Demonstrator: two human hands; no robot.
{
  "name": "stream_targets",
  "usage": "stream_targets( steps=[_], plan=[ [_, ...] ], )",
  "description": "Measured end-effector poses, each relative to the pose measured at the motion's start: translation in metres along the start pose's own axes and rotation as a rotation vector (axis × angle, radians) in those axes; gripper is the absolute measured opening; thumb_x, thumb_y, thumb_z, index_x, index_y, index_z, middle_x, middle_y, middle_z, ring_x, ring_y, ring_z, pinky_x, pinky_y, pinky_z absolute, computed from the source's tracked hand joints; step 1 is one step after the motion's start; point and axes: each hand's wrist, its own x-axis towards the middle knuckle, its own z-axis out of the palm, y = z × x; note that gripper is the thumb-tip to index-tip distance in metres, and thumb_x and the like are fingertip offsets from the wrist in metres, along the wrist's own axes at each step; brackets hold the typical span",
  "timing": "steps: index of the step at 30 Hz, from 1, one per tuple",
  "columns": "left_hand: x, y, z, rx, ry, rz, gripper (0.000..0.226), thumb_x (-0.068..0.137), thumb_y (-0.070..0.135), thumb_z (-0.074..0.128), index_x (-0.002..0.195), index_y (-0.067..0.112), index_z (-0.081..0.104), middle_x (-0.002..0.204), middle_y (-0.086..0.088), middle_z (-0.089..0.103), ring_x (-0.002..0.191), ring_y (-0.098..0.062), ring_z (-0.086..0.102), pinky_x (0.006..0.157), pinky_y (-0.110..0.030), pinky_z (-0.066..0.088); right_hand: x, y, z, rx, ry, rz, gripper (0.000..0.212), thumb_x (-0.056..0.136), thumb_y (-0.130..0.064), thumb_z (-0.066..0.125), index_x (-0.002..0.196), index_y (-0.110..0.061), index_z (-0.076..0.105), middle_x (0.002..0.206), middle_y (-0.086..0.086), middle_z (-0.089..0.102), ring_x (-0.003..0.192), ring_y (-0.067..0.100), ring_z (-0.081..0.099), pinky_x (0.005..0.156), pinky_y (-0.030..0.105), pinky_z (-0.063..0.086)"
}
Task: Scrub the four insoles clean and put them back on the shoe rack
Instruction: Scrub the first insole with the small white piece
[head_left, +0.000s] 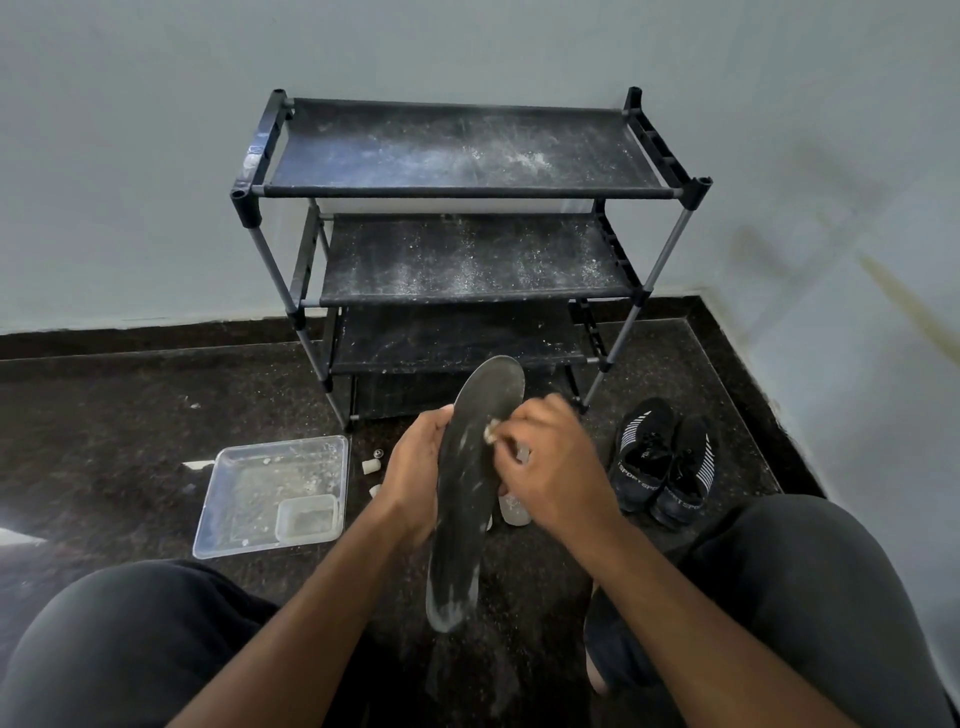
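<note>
Knees: two knees in dark trousers (810, 597) fill the lower left and lower right of the frame; the person sits over a dark speckled floor (104, 415)
Insole: a dark grey insole (467, 499) stands almost upright in the centre of the frame, toe end up, with pale smears on its surface and at its lower end
Left hand: the left hand (415, 473) grips the left edge of the insole, fingers curled around it
Right hand: the right hand (550, 467) pinches a small pale scrubbing piece (491, 429) and presses it on the insole; what the piece is, I cannot tell
Shoe rack: a black shoe rack (467, 192) stands against the wall in the upper centre; its shelves carry white dust
Tray: a clear plastic tray (228, 499) lies at lower left of the rack, with a small clear box (306, 518) in its near right corner
Shoes: a pair of black shoes (665, 462) lies on the floor at the right of the hands
</note>
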Motion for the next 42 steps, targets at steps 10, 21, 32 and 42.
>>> stream_targets(
  steps=[10, 21, 32, 42],
  plan=[
    [-0.001, 0.005, 0.001, -0.035, -0.095, -0.043, 0.059, 0.107, 0.036, 0.03, 0.122, -0.007, 0.069, 0.109, -0.036, 0.069, 0.092, -0.04, 0.07, 0.085, -0.05, 0.054, 0.012, 0.011, -0.007, 0.025, 0.187, 0.143, 0.012, 0.092, -0.014, 0.07, 0.1, -0.013, 0.077, 0.087, -0.004, 0.061, 0.089, 0.012, 0.051, 0.082, 0.006, 0.033],
    [-0.004, 0.008, 0.002, 0.018, -0.107, -0.102, 0.062, 0.113, 0.046, 0.027, 0.133, 0.002, 0.066, 0.125, -0.026, 0.071, 0.114, -0.039, 0.071, 0.1, -0.052, 0.057, 0.01, 0.008, -0.006, 0.138, 0.268, 0.138, 0.016, 0.094, -0.011, 0.068, 0.107, -0.009, 0.076, 0.088, -0.001, 0.061, 0.079, 0.007, 0.061, 0.073, 0.016, 0.05],
    [-0.005, 0.0, 0.006, -0.017, -0.097, -0.16, 0.074, 0.106, 0.062, 0.028, 0.134, 0.004, 0.066, 0.119, -0.018, 0.075, 0.109, -0.029, 0.074, 0.088, -0.041, 0.058, -0.004, -0.012, 0.01, -0.071, 0.053, -0.144, 0.013, 0.095, -0.015, 0.065, 0.101, -0.011, 0.076, 0.086, -0.003, 0.062, 0.085, 0.015, 0.052, 0.076, 0.027, 0.042],
    [-0.003, 0.0, 0.008, -0.009, -0.11, -0.154, 0.074, 0.105, 0.062, 0.031, 0.13, 0.003, 0.068, 0.116, -0.022, 0.074, 0.101, -0.03, 0.075, 0.088, -0.043, 0.06, -0.001, -0.008, 0.003, -0.043, 0.136, -0.113, 0.012, 0.095, -0.014, 0.065, 0.1, -0.008, 0.075, 0.086, -0.001, 0.062, 0.086, 0.017, 0.05, 0.075, 0.032, 0.045]
  ],
)
